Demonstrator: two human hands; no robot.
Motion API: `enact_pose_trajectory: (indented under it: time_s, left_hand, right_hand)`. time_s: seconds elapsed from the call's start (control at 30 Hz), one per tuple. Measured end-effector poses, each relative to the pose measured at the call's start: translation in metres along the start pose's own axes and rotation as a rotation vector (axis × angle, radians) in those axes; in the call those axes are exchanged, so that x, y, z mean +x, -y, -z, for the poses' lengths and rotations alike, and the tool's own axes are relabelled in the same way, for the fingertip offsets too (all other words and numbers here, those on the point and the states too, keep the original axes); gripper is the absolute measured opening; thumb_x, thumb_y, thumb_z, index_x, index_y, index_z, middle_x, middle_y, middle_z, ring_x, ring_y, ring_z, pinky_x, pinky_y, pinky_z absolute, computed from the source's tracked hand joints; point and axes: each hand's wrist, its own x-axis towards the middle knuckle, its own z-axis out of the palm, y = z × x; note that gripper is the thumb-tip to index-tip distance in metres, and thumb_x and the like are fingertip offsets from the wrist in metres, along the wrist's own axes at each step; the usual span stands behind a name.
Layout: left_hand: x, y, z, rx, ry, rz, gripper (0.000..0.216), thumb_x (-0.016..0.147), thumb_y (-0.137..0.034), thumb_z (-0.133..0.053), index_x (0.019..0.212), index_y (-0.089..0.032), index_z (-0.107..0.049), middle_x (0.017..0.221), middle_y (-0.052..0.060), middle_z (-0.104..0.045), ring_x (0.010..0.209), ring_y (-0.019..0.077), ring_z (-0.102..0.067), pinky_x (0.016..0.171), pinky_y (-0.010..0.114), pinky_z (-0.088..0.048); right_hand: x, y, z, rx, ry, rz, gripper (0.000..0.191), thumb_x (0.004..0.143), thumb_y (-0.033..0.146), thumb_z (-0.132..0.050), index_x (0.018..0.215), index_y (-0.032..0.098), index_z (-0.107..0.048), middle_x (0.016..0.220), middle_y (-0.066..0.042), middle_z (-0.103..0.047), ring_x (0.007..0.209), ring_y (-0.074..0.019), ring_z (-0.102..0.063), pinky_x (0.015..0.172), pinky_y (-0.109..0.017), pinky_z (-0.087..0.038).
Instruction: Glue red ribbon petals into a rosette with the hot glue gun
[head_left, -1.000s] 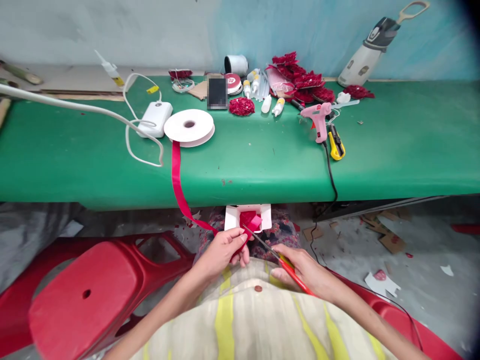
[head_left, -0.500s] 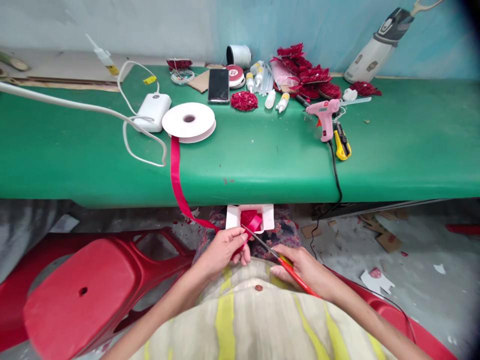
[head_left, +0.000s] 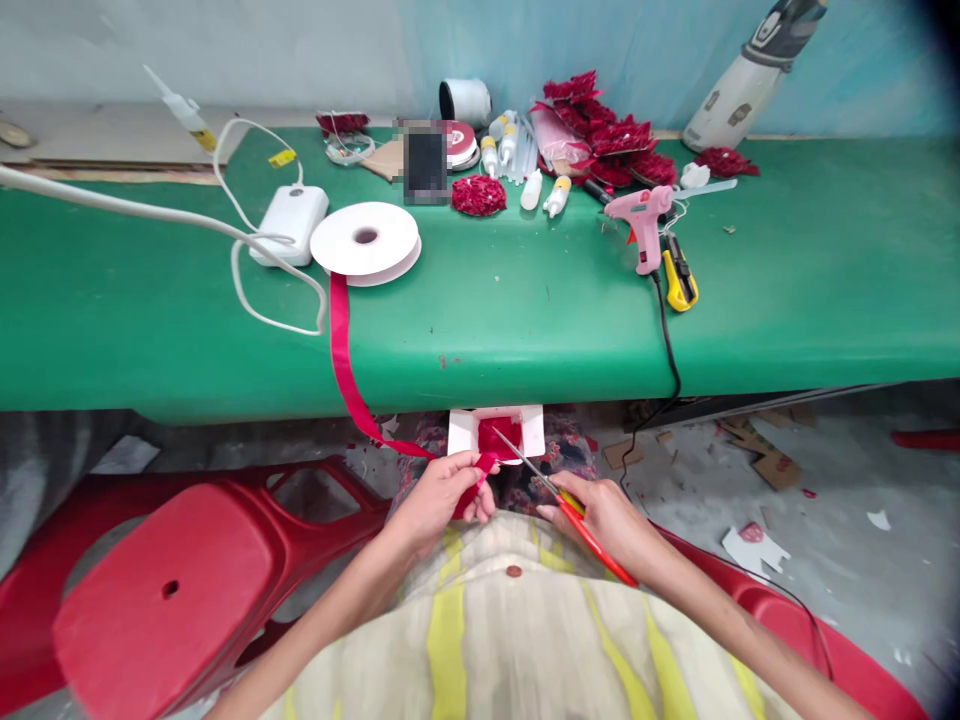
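Note:
Pinched in the fingers of my left hand (head_left: 448, 490) is the end of a red ribbon (head_left: 343, 355). The ribbon runs up over the table edge to a white spool (head_left: 365, 228) lying flat. My right hand (head_left: 596, 515) is wrapped round the orange and yellow handles of a pair of scissors (head_left: 534, 470). Their blades point up and left, over a small white box (head_left: 533, 432) on the lap. Red ribbon pieces (head_left: 499, 440) lie inside that box. A short gap separates the scissor tips from my left fingers.
On the green table (head_left: 487, 300) are a pink glue gun (head_left: 642, 222), a yellow utility knife (head_left: 681, 278), glue bottles (head_left: 556, 197), a pile of red ribbon work (head_left: 607, 135) and a white adapter (head_left: 290, 226) with a cable. A red stool (head_left: 172, 600) stands at the left.
A piece of ribbon that stood up at the scissor tips now lies cut off in the box. The blades have come away from my left fingers. The whole view has shifted slightly.

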Motion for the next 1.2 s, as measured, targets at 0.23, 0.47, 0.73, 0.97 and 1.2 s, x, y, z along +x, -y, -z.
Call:
enact_pose_trajectory:
  time_s: [0.23, 0.47, 0.73, 0.97, 1.2]
  left_hand:
    - [-0.021, -0.006, -0.001, -0.026, 0.22, -0.069, 0.049, 0.087, -0.033, -0.058, 0.131, -0.013, -0.044, 0.08, 0.008, -0.07, 0.066, 0.0148, -0.063, 0.061, 0.026, -0.043]
    - [-0.03, -0.017, -0.022, -0.012, 0.379, -0.071, 0.066, 0.089, -0.037, -0.057, 0.145, -0.014, -0.029, 0.079, 0.009, -0.071, 0.066, 0.0168, -0.066, 0.06, 0.027, -0.046]
    - [-0.029, -0.014, -0.01, 0.077, 0.193, -0.075, 0.028, 0.086, -0.038, -0.062, 0.081, -0.01, -0.062, 0.074, 0.011, -0.073, 0.06, 0.0126, -0.063, 0.061, 0.024, -0.047]
    - [-0.026, -0.015, -0.007, 0.0, 0.077, -0.131, 0.028, 0.085, -0.039, -0.062, 0.077, -0.013, -0.057, 0.07, 0.008, -0.072, 0.057, 0.0124, -0.062, 0.057, 0.023, -0.046]
    - [-0.018, -0.015, -0.003, -0.058, -0.024, -0.201, 0.025, 0.086, -0.037, -0.06, 0.083, -0.013, -0.058, 0.071, 0.006, -0.07, 0.058, 0.0115, -0.061, 0.057, 0.022, -0.045]
  right_hand:
    - [-0.007, 0.001, 0.0, 0.363, -0.08, 0.141, 0.03, 0.091, 0.032, -0.051, 0.117, 0.021, -0.058, 0.082, -0.001, -0.064, 0.071, -0.0159, -0.059, 0.064, -0.025, -0.045]
    - [0.008, 0.052, -0.002, 0.766, -0.198, 0.084, 0.037, 0.083, 0.034, -0.062, 0.117, 0.022, -0.053, 0.081, 0.0, -0.059, 0.065, -0.0134, -0.058, 0.058, -0.025, -0.048]
    - [0.024, 0.056, 0.001, 0.603, -0.372, 0.114, 0.033, 0.08, 0.025, -0.059, 0.113, 0.021, -0.054, 0.072, 0.004, -0.052, 0.06, -0.0111, -0.049, 0.058, -0.023, -0.043]
    - [0.022, 0.043, 0.001, 0.463, -0.422, 0.118, 0.03, 0.087, 0.033, -0.056, 0.114, 0.02, -0.054, 0.08, 0.0, -0.061, 0.067, -0.0134, -0.057, 0.066, -0.024, -0.046]
    - [-0.029, -0.009, 0.006, 0.196, -0.03, 0.114, 0.033, 0.089, 0.036, -0.055, 0.116, 0.017, -0.056, 0.081, -0.003, -0.064, 0.071, -0.0165, -0.059, 0.065, -0.025, -0.046]
